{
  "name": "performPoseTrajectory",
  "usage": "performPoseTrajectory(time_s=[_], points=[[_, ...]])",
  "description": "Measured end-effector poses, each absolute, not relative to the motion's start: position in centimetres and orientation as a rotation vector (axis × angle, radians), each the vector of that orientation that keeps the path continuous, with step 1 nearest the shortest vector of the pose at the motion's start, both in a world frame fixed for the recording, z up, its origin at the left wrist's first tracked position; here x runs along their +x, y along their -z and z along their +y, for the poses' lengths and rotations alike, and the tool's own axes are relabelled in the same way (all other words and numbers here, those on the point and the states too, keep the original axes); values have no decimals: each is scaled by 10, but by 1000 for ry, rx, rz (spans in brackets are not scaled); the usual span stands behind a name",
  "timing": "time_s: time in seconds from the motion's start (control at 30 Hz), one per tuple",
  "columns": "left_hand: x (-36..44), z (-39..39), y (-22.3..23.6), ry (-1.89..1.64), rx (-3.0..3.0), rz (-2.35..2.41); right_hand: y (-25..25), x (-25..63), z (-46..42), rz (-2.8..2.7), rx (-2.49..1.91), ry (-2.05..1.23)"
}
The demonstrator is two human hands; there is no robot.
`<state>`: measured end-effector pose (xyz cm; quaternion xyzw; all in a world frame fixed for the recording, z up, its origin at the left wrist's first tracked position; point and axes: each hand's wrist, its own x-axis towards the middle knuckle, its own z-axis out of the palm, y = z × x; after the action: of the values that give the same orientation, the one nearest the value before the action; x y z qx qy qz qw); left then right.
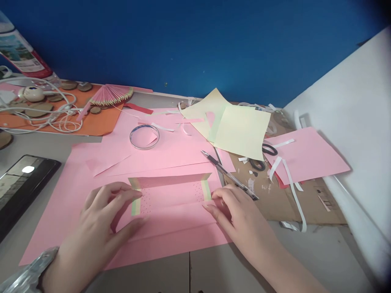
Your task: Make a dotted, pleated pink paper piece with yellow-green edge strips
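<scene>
A folded pink paper piece (172,197) with green-yellow edge strips and small dots lies on a large pink sheet (91,191) in front of me. My left hand (104,217) pinches its left end between thumb and fingers. My right hand (235,211) presses curled fingers onto its right end. A black and silver pen (229,175) lies just beyond my right hand.
A tape ring (144,136) rests on pink paper farther back. Pale yellow sheets (241,130), scissors (265,156), white paper strips and a pink sheet (305,154) cover brown cardboard at right. A dark tablet (21,183) lies at left; white cables, wooden discs and a pink paper fan (111,95) sit behind.
</scene>
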<state>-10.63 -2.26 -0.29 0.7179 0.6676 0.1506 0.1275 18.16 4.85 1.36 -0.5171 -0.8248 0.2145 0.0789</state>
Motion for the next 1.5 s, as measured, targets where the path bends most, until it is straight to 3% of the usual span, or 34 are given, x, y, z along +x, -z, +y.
performPoseTrajectory(time_s=[0.4, 1.5], points=[[-106, -21, -1, -422, 2060, 1952, -14, 181, 54, -2440, -1488, -902], [-106, -22, 3, -470, 2100, 1950, -17, 182, 59, -2467, -1546, -916]])
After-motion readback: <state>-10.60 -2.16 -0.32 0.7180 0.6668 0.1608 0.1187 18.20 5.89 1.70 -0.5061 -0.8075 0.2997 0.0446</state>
